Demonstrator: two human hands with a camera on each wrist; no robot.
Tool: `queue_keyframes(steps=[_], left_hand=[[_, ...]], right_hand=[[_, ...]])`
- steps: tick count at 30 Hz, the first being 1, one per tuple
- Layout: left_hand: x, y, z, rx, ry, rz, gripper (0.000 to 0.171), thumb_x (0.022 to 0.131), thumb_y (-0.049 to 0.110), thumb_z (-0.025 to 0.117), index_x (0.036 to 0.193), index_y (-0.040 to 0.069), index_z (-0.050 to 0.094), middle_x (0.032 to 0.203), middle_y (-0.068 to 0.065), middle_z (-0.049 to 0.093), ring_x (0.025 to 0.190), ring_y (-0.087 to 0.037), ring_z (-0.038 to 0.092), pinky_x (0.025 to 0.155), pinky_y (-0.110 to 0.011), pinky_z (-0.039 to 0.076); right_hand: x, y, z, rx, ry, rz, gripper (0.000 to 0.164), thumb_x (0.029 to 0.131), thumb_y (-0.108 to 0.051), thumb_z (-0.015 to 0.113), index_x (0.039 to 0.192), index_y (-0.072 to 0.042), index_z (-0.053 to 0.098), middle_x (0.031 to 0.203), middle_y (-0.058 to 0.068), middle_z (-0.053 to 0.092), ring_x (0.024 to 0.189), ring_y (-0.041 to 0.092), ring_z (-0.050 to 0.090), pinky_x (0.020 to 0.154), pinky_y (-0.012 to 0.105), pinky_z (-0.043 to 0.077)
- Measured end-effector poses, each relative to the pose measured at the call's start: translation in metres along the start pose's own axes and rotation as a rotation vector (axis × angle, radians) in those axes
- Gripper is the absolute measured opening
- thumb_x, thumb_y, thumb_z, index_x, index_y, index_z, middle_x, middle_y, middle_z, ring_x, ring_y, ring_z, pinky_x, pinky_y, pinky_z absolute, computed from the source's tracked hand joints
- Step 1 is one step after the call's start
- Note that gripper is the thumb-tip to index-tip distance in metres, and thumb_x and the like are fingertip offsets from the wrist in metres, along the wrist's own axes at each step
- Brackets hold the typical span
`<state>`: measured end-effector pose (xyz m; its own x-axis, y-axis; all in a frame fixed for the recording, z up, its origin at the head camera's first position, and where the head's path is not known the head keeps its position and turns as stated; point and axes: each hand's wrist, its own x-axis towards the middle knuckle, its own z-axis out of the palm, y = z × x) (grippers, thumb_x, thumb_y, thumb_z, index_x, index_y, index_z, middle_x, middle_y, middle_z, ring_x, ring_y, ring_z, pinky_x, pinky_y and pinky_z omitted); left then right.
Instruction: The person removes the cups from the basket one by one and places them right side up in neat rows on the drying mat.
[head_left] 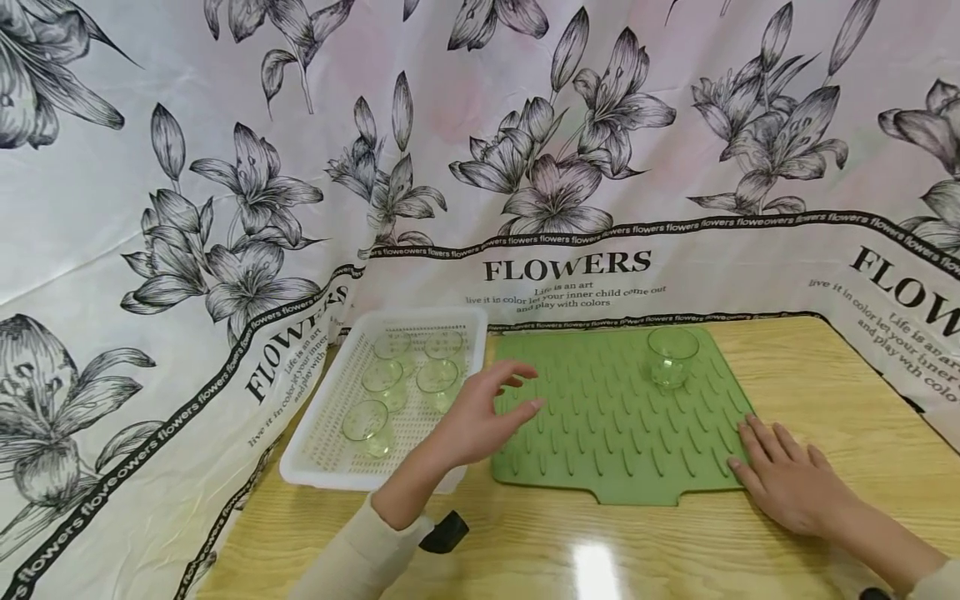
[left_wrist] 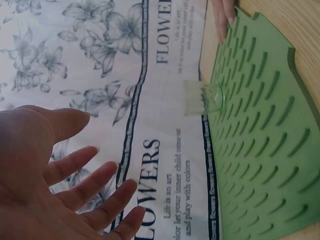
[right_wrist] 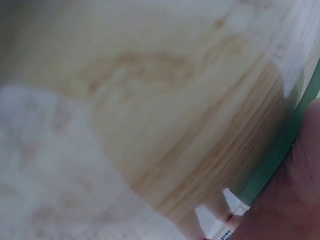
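My left hand hovers over the left edge of the green ridged drying mat, holding nothing. The left wrist view shows its fingers spread and slightly bent, thumb apart. My right hand rests on the table beside the mat's right edge, fingers extended, fingertips right at that edge. One clear glass stands upright near the mat's back right. To the left, a white perforated basket bears several clear glasses; the left forearm passes in front of its near right corner.
The wood table extends in front of the mat and to its right. A white cloth with printed flowers and lettering hangs behind and along the left side, close to the basket and the mat's back edge.
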<state>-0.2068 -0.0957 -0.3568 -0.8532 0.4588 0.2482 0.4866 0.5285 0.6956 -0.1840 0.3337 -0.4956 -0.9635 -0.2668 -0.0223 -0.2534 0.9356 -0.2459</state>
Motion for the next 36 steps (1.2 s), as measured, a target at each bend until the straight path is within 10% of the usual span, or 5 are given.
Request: queue_keyframes(steps=[23, 36], left_hand=[[-0.056, -0.053, -0.048, 0.077, 0.435, -0.058, 0.043, 0.095, 0.024, 0.076, 0.134, 0.011, 0.062, 0.133, -0.006, 0.063, 0.127, -0.030, 0.055, 0.106, -0.054, 0.045], [-0.081, -0.090, -0.070, 0.099, 0.449, -0.207, 0.062, 0.087, 0.025, 0.083, 0.139, 0.007, 0.055, 0.145, -0.011, 0.051, 0.139, -0.036, 0.044, 0.114, -0.059, 0.036]], right_hand=[[0.001, 0.003, 0.005, -0.019, -0.006, -0.002, 0.073, 0.112, -0.044, 0.031, 0.157, 0.012, 0.017, 0.163, 0.035, 0.014, 0.141, 0.064, 0.017, 0.102, 0.085, 0.016], [0.002, 0.002, 0.004, -0.009, -0.010, 0.001, 0.073, 0.112, -0.043, 0.031, 0.158, 0.011, 0.016, 0.163, 0.035, 0.013, 0.141, 0.064, 0.016, 0.102, 0.085, 0.014]])
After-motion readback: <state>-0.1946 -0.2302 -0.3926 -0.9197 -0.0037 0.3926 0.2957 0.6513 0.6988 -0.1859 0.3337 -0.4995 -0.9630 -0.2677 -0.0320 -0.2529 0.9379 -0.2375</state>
